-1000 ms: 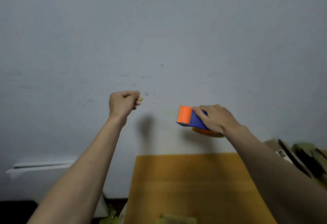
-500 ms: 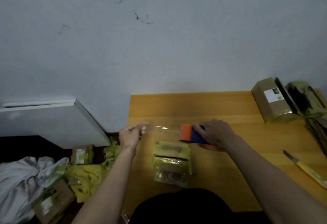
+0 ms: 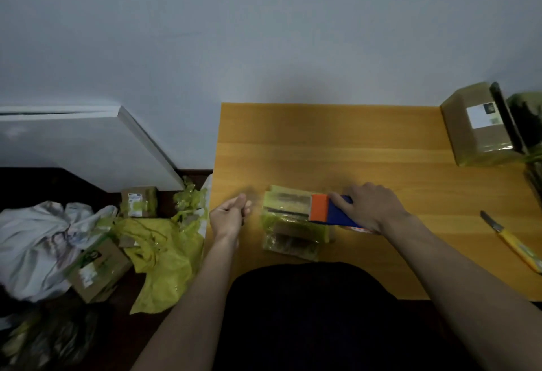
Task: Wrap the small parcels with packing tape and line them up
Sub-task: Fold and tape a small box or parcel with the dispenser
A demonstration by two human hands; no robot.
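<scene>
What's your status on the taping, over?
Right hand grips orange-and-blue tape dispenser over small yellow-taped parcel. Left hand pinched at parcel's left. Nothing in the way.

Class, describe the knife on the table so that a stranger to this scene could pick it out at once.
Start at the orange wooden table and go to its right edge, nearer the person than the big brown taped box. The knife lies there flat and alone, right of the right hand. Its yellow handle and short dark blade set it apart.

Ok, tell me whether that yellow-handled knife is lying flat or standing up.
Lying flat: the knife rests lengthwise on the table, blade pointing away from the person.
</scene>
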